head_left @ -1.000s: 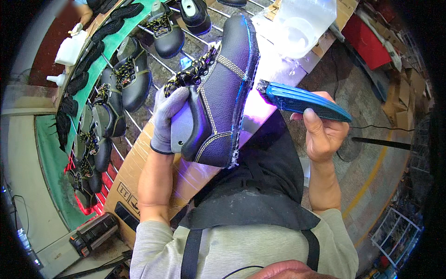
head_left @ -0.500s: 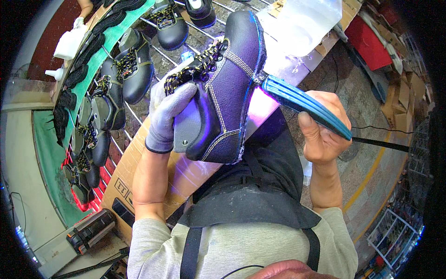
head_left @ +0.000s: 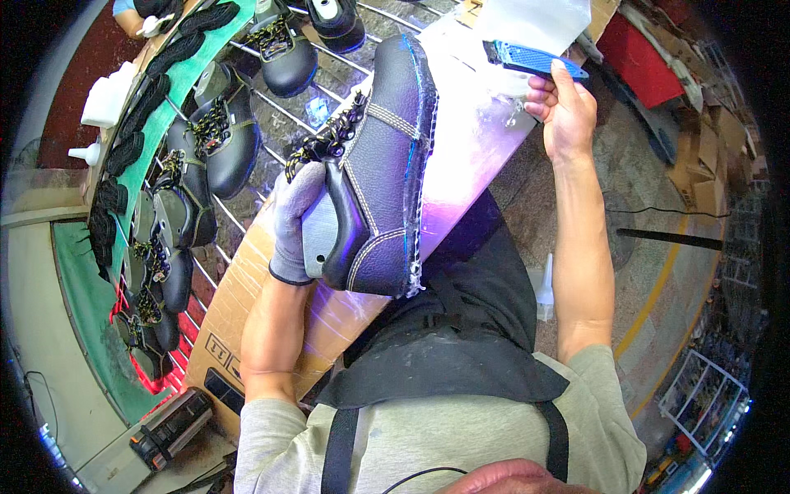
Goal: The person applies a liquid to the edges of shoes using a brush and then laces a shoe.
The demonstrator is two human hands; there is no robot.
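Black shoe [head_left: 383,177] in left hand [head_left: 291,216]; long axis outward, toe [head_left: 399,59] pointing away.

Cool light falls white and violet across a pale, glossy stretch of the tabletop [head_left: 465,177], and a red glow tints the lower end of the parallel metal bars [head_left: 282,110] beside it. At far left, a pale panel [head_left: 41,284] adjoins a green sheet [head_left: 99,329]; above them stands a dark red wall [head_left: 70,99]. To the right, the worn, mottled grey-brown floor [head_left: 613,288] carries a curved yellow line [head_left: 654,309] and a thin black cable [head_left: 675,212]. Cardboard boxes [head_left: 706,169] crowd the right side, below a red panel [head_left: 640,62], with a white wire rack [head_left: 706,403] lower down.
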